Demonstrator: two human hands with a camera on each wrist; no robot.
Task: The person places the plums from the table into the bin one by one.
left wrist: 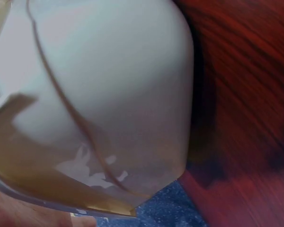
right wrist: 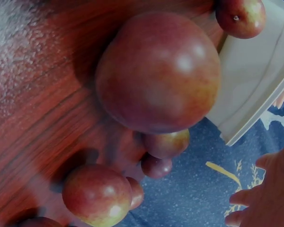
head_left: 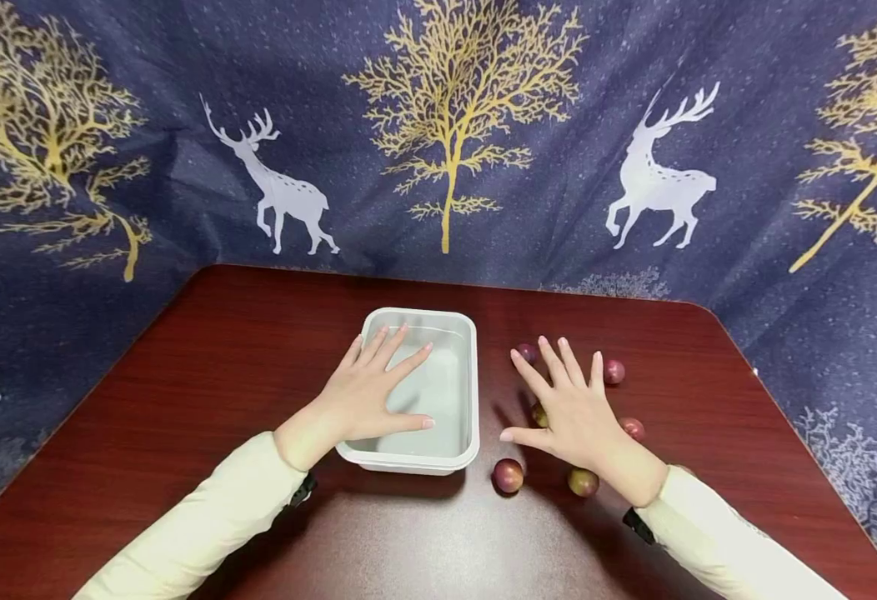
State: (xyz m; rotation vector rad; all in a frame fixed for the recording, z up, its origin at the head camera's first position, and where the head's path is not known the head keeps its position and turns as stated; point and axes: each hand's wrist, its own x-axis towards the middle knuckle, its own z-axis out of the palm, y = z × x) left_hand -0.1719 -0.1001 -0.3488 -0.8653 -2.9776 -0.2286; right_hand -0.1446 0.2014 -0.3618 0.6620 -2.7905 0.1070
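Deer-patterned fabric (head_left: 543, 212) backs a counter (head_left: 258, 358) where a person's left grip (head_left: 363, 404) and right grip (head_left: 577, 418), fingers spread, empty, hover over a white tub (head_left: 442, 379) and plum-like fruits (head_left: 508, 476) beside it, respectively. Grasping seems yet to begin; next calls for fingers curled round one.

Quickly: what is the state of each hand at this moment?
Left hand: open, fingers spread, holding nothing, over the white container in the head view.
Right hand: open, fingers spread, holding nothing, among the fruits in that view.
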